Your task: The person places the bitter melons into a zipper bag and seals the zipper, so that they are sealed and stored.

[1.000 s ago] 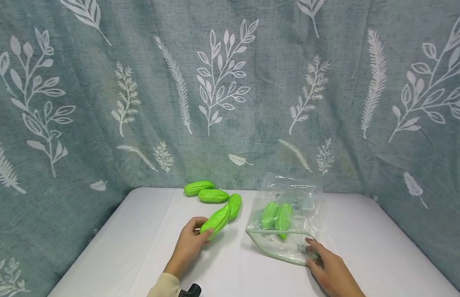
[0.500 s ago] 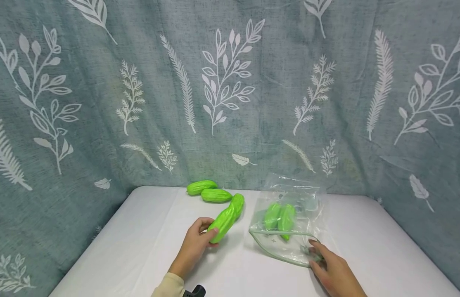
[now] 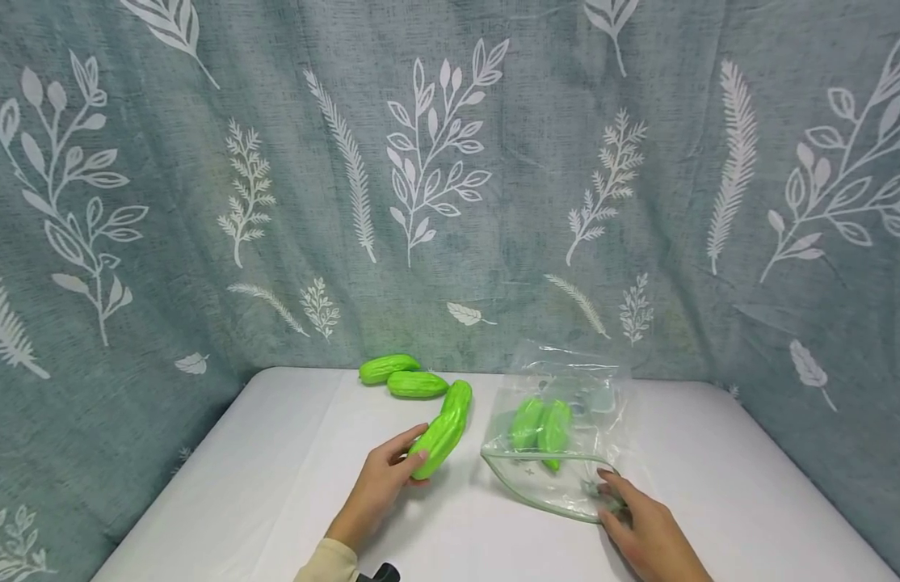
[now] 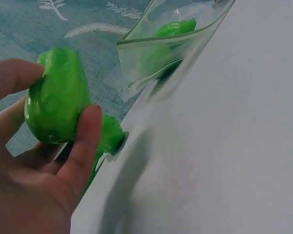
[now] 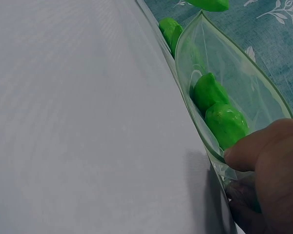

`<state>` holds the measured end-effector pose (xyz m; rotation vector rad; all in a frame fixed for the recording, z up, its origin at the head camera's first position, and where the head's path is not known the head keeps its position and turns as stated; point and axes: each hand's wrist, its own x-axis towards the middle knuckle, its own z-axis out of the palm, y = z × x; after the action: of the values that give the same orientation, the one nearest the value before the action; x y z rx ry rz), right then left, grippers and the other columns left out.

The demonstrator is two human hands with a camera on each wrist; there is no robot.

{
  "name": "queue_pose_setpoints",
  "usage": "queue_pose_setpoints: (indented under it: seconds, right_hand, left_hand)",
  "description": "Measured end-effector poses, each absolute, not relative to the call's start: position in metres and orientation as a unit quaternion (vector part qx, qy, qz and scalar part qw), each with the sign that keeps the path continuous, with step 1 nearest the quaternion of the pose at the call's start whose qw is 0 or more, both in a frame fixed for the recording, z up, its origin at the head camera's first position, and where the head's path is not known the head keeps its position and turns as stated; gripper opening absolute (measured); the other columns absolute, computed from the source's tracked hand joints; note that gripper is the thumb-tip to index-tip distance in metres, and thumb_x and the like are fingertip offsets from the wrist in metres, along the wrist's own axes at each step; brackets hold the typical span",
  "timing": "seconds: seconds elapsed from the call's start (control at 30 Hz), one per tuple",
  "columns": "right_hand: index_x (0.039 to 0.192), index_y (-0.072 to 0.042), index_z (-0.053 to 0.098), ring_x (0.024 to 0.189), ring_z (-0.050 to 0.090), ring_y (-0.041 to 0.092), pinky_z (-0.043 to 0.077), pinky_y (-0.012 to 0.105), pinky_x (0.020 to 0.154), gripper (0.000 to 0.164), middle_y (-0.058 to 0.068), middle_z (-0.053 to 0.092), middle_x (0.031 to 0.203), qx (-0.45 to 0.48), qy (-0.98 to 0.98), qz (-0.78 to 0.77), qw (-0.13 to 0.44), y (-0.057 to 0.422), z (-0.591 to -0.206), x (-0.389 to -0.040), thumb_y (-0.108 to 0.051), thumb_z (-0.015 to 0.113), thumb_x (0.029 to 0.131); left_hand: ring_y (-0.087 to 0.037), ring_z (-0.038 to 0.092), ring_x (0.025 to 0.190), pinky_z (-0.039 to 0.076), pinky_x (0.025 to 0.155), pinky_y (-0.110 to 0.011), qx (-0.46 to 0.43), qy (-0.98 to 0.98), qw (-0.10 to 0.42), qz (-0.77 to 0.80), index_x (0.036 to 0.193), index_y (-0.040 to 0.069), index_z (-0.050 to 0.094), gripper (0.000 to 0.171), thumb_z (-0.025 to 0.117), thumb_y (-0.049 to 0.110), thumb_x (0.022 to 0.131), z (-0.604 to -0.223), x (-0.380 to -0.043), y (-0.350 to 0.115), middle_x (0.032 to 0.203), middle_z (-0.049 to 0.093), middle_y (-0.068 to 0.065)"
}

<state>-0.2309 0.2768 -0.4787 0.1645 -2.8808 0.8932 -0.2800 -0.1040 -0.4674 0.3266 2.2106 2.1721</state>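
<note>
My left hand [image 3: 373, 489] grips a bright green bitter melon [image 3: 437, 444] above the table, thumb on one side and fingers on the other. In the left wrist view that bitter melon [image 4: 58, 97] is seen end-on. My right hand [image 3: 649, 529] pinches the right corner of the mouth of a clear zip bag [image 3: 603, 404] with a green rim. The bag lies with its mouth spread toward me. Inside are two bitter melons [image 3: 554, 428], side by side, also visible through the opening in the right wrist view. Some right fingers are hidden below the bag's edge.
Behind the held one, a loose bitter melon [image 3: 460, 394] is partly covered from view. Two more, a middle bitter melon [image 3: 417, 385] and a far bitter melon [image 3: 389, 369], lie near the back edge. A patterned curtain [image 3: 435, 202] encloses the white table [image 3: 290, 453].
My left hand has shifted a little to the right with the bitter melon, which now points more steeply away from me. The right hand and the bag stay in place.
</note>
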Motion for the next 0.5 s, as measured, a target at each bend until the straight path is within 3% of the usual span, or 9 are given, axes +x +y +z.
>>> queue_pose_setpoints:
  seconds: [0.27, 0.5]
  right_hand:
    - [0.142, -0.005, 0.053, 0.108, 0.066, 0.030, 0.053, 0.050, 0.087, 0.058, 0.011, 0.068, 0.122, 0.058, -0.953, 0.291, 0.067, 0.2758, -0.4775, -0.2302, -0.017, 0.074, 0.090]
    - [0.142, -0.005, 0.053, 0.105, 0.066, 0.028, 0.054, 0.048, 0.085, 0.058, 0.010, 0.068, 0.122, 0.062, -0.951, 0.294, 0.069, 0.2759, -0.4789, -0.2310, -0.018, 0.074, 0.089]
  left_hand:
    - [-0.028, 0.058, 0.115, 0.056, 0.088, -0.043, 0.130, 0.671, 0.048, 0.729, 0.150, 0.009, 0.046, 0.063, 0.070, 0.010, 0.092, -0.4675, -0.2789, -0.1026, 0.142, 0.046, -0.025]
    - [-0.029, 0.058, 0.118, 0.056, 0.088, -0.044, 0.141, 0.662, 0.052, 0.734, 0.150, 0.008, 0.046, 0.062, 0.070, 0.011, 0.093, -0.4697, -0.2786, -0.1027, 0.144, 0.046, -0.025]
